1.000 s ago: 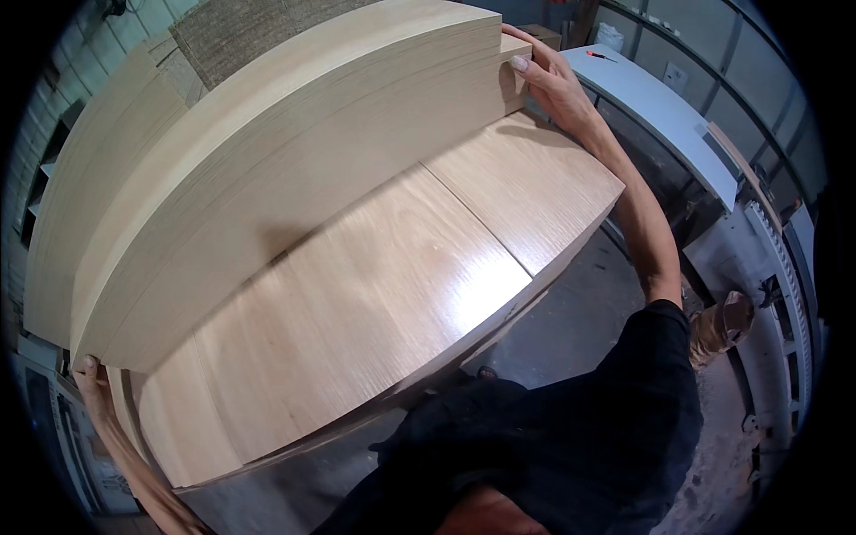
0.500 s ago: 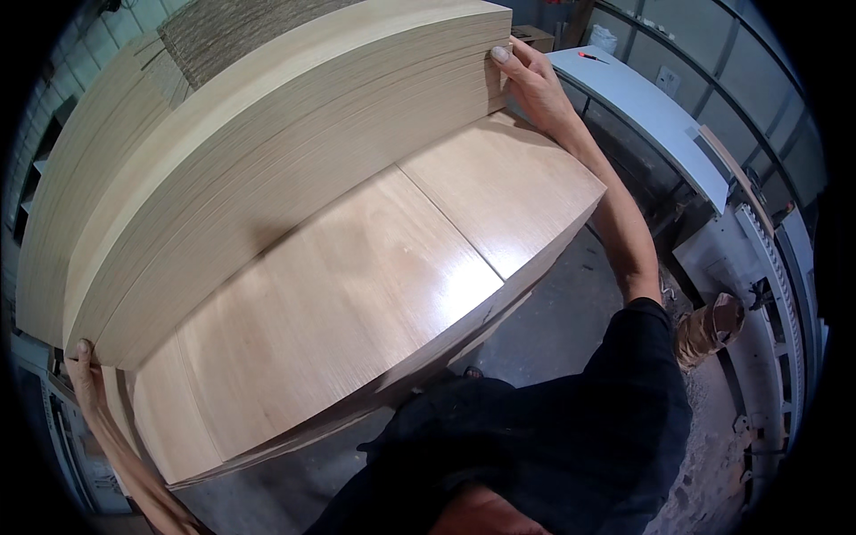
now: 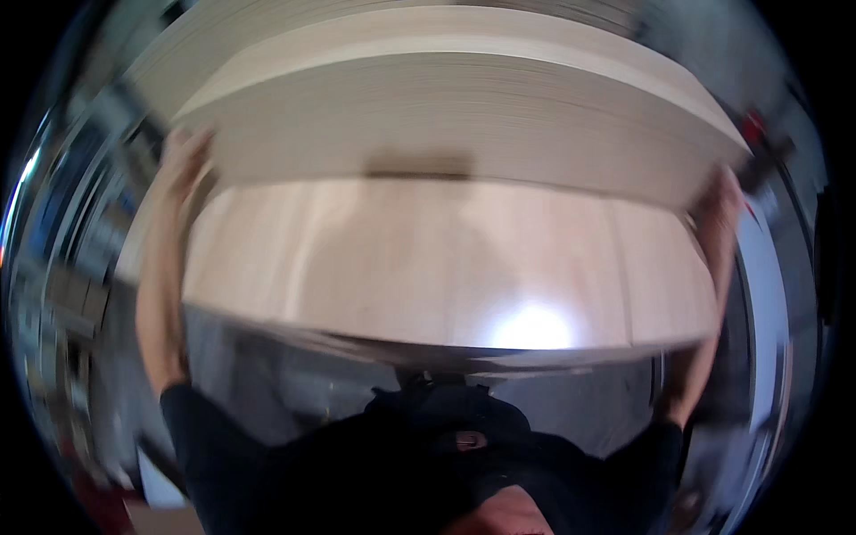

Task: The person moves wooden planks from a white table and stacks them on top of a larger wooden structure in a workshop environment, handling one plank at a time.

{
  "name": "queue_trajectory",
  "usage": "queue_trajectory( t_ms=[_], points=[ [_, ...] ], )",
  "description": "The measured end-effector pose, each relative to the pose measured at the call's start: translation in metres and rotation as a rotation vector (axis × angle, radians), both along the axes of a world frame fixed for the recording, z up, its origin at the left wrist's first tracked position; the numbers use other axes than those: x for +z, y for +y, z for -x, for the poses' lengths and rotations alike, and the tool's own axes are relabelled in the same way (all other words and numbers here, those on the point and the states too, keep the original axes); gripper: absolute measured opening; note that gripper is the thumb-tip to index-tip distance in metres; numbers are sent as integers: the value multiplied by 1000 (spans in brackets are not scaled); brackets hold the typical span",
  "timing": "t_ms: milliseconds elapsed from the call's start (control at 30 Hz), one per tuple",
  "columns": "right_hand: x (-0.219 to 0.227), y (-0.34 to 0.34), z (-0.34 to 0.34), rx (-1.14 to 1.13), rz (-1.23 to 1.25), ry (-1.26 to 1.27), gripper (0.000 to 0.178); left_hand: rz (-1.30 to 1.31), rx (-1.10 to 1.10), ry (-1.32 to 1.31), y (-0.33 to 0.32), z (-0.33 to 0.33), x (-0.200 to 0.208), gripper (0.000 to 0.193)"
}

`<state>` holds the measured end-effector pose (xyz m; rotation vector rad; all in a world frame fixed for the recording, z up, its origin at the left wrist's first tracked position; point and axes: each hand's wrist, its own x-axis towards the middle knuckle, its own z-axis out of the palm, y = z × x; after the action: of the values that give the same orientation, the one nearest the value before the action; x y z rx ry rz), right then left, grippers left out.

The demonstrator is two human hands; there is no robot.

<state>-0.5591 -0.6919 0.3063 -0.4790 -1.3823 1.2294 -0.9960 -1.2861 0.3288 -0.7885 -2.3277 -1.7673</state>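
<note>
A thick stack of pale wooden sheets (image 3: 464, 116) spans the far side of a wide wooden surface, its layered edges facing me. My left hand (image 3: 185, 160) is pressed around the left end of this stack. At the opposite end, my right hand (image 3: 718, 201) grips the stack's lower corner. Motion blurs both hands, and the fingers behind the ends are hidden. Under the stack, the smooth light wood surface (image 3: 401, 259) has visible seams and carries a bright glare spot and my shadow.
Behind the gripped stack stands another layered stack of sheets (image 3: 214, 58). A white panel (image 3: 762, 294) lies to the right. Brown boxes (image 3: 78, 299) and blurred shelving are on the left. Grey floor (image 3: 259, 366) shows between me and the wooden surface.
My view has swung round, so the stack that was slanted now lies nearly level across the picture. Both hands are still at its ends. The picture has become blurred.
</note>
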Motion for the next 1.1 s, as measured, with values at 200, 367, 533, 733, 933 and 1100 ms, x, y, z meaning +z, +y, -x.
queue_trajectory(
  t_ms=[200, 367, 533, 733, 933, 1100],
  points=[
    [-19, 51, -81, 80, -141, -182, 39, -55, -71, -154, 39, -62, 5, 61],
    [-13, 53, -70, -29, -229, -208, 42, -20, -142, -28, 41, -53, 5, 70],
    [1, 27, -62, -55, -148, -316, 51, 117, -69, 102, 50, -54, 7, 86],
    [2, 27, -54, -80, -115, -245, 53, -30, -207, -55, 43, -68, 13, 85],
    [-10, 41, -76, -154, -275, -405, 54, -200, -80, -11, 53, -66, 3, 62],
    [2, 14, -103, 11, -182, -271, 38, -27, -38, -131, 59, -38, -7, 14]
  ],
)
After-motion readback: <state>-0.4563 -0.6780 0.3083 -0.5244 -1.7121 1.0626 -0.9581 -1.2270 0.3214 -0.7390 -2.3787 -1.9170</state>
